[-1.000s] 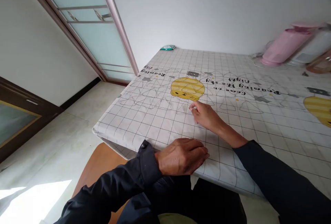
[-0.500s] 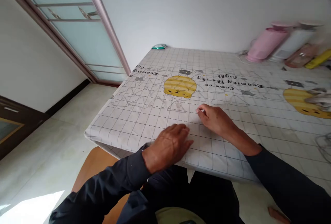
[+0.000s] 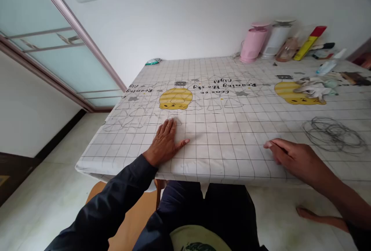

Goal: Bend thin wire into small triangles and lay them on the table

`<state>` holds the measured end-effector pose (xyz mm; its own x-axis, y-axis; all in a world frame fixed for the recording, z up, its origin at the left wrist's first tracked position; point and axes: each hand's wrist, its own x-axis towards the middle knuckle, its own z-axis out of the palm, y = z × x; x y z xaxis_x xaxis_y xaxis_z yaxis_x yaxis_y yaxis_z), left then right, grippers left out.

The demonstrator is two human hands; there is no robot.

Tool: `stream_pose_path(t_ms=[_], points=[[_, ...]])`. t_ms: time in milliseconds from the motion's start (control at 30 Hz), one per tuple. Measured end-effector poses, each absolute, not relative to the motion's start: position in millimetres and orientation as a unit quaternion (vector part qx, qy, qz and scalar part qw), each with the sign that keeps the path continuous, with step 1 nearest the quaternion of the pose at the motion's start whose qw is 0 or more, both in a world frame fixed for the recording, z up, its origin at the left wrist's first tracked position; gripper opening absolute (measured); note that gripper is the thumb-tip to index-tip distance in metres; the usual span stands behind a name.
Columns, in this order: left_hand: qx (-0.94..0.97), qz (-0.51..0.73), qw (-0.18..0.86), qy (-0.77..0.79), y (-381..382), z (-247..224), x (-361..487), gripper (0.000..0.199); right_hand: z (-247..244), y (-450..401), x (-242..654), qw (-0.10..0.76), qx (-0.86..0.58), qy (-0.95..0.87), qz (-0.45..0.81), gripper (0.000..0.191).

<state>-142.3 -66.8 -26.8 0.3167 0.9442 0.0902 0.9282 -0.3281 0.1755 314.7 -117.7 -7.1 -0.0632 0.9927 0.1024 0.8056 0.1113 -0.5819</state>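
Note:
My left hand lies flat on the checked tablecloth, fingers stretched forward and thumb out to the side. Just beyond its fingertips are thin bent wire shapes, several of them roughly triangular, spread around the yellow printed cat. My right hand is closed over the right part of the table, thumb and forefinger pressed together. Whatever it may pinch is too small to make out. A loose coil of thin wire rests to the right of that hand.
Along the wall stand a pink cylindrical device, a white one, a bottle and a yellow-red box. A crumpled cloth lies at the right. A green packet sits at the far left corner. A wooden chair is below.
The view has swung to the right, showing the wire coil. My hands have moved apart: the left now lies flat near the wire shapes, the right has gone right towards the coil.

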Motion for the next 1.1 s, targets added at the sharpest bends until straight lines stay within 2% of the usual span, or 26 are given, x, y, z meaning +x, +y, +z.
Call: stream_pose_path(t_ms=[100,200,300,367,433,500,633,700,800,933,1000,1100], points=[[0.814,0.088,0.036,0.572,-64.8,-25.1,-143.1,0.095,-7.0,-129.3,324.2,0.218,-0.662,-0.681,0.225,0.042],[0.818,0.113,0.007,0.564,-63.5,-24.0,-147.1,0.084,5.6,-139.9,330.8,0.241,-0.685,-0.658,0.199,0.040],[0.827,0.148,-0.027,0.542,-63.0,-19.3,-153.2,0.077,20.7,-143.3,356.6,0.270,-0.719,-0.627,0.132,0.037],[0.841,0.163,-0.046,0.514,-66.0,-10.5,-154.2,0.080,28.7,-142.0,389.1,0.277,-0.762,-0.583,0.059,0.029],[0.858,0.186,-0.047,0.476,-73.1,3.3,-149.1,0.074,34.0,-138.7,427.7,0.261,-0.806,-0.531,0.000,0.018],[0.877,0.205,-0.026,0.434,-81.2,19.2,-136.7,0.068,36.2,-132.5,462.4,0.237,-0.824,-0.513,-0.042,0.009],[0.908,0.224,0.017,0.353,-83.8,40.2,-98.5,0.057,30.5,-114.3,490.1,0.199,-0.806,-0.558,-0.020,0.007],[0.919,0.220,0.040,0.326,-77.5,42.2,-78.5,0.052,24.2,-106.5,482.3,0.182,-0.777,-0.602,0.001,0.005],[0.930,0.204,0.075,0.297,-67.5,39.7,-51.0,0.048,14.6,-101.1,460.1,0.125,-0.706,-0.697,0.019,0.011],[0.942,0.185,0.122,0.252,-63.7,37.6,-19.4,0.047,5.5,-106.9,439.1,0.051,-0.688,-0.724,0.006,0.014],[0.943,0.181,0.153,0.234,-63.5,37.4,-3.8,0.046,1.7,-114.2,435.2,0.043,-0.689,-0.723,-0.025,0.024],[0.930,0.174,0.227,0.230,-58.5,35.8,24.7,0.046,-3.8,-128.3,432.6,0.091,-0.693,-0.713,-0.054,0.027]])
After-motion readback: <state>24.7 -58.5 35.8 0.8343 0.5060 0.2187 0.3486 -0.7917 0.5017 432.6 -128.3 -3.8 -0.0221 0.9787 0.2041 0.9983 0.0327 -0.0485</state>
